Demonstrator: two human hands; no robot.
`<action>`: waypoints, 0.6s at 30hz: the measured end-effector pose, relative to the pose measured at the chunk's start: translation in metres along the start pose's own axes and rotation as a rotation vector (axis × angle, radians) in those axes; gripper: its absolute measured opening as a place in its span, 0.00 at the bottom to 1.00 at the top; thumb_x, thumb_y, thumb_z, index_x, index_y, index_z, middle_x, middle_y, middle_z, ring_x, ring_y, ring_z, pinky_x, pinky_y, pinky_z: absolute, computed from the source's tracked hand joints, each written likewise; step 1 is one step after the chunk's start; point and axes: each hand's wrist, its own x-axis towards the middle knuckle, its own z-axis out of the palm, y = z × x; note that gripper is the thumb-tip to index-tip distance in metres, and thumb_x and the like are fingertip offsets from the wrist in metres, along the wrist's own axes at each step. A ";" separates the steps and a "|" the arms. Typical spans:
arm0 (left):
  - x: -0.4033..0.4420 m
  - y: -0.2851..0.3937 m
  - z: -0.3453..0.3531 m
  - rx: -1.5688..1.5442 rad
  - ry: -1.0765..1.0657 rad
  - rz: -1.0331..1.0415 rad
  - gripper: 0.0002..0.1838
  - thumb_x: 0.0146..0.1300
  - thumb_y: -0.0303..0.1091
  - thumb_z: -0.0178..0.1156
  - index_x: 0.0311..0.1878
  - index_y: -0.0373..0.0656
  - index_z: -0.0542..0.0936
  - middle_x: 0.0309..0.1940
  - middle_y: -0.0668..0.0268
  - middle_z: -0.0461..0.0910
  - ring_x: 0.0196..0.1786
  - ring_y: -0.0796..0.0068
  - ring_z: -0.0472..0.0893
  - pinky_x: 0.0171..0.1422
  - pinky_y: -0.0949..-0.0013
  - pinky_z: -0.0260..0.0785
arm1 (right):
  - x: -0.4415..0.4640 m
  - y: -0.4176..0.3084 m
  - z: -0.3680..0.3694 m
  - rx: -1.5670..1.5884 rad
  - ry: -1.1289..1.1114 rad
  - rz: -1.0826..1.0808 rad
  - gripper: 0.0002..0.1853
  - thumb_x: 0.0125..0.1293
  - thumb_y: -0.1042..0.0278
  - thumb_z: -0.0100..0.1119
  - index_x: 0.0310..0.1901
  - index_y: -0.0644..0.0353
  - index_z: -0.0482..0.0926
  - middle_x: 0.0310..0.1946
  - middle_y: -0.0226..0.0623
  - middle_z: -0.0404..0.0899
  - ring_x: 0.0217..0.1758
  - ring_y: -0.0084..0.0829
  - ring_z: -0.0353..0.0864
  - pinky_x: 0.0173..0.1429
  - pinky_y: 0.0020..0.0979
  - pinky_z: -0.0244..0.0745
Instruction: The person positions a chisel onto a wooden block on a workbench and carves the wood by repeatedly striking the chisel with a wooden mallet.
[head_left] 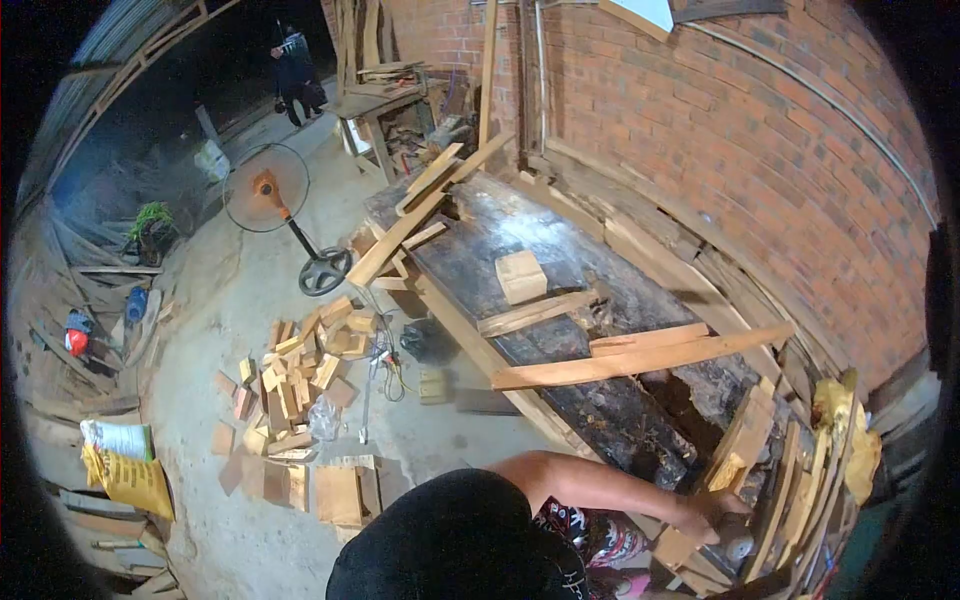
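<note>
My left arm reaches out from beneath a black cap (455,540) toward the right end of the dark workbench. At its end, my left hand (712,515) is closed against a grey, rounded object (738,540), perhaps part of a power tool; its kind is too small to make out. Just under that hand lies a flat wooden board (676,545). A rough timber piece (742,435) slants up beside the fingers, and several long wooden strips (795,500) lean to the right. Patterned shorts (605,535) show below the arm. My right hand does not show.
Across the dark bench top (480,240) lie a long plank (640,357) and a wooden block (521,276). Offcuts (290,385) are heaped on the concrete floor near cables (390,370) and a standing fan (265,188). Another person (293,75) is far back, by a brick wall (640,90).
</note>
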 end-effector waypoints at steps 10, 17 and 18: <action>0.024 -0.028 0.027 0.130 -0.074 0.089 0.16 0.39 0.42 0.69 0.23 0.42 0.74 0.19 0.55 0.75 0.25 0.54 0.76 0.30 0.61 0.67 | 0.028 0.006 -0.013 -0.006 -0.008 0.009 0.35 0.62 0.68 0.58 0.68 0.63 0.54 0.47 0.42 0.71 0.34 0.29 0.72 0.36 0.29 0.74; 0.030 -0.019 0.039 0.391 -0.337 -0.178 0.13 0.44 0.39 0.66 0.27 0.41 0.77 0.25 0.53 0.79 0.30 0.53 0.80 0.36 0.58 0.71 | 0.018 0.032 -0.069 0.012 0.182 0.114 0.35 0.63 0.68 0.58 0.68 0.63 0.54 0.48 0.43 0.71 0.35 0.29 0.72 0.37 0.29 0.74; 0.025 -0.019 0.039 0.239 -0.309 -0.118 0.13 0.44 0.40 0.65 0.28 0.42 0.77 0.23 0.55 0.78 0.27 0.55 0.79 0.33 0.59 0.70 | 0.004 0.036 -0.090 0.060 0.237 0.146 0.34 0.63 0.68 0.58 0.68 0.63 0.54 0.48 0.43 0.71 0.35 0.29 0.73 0.37 0.29 0.74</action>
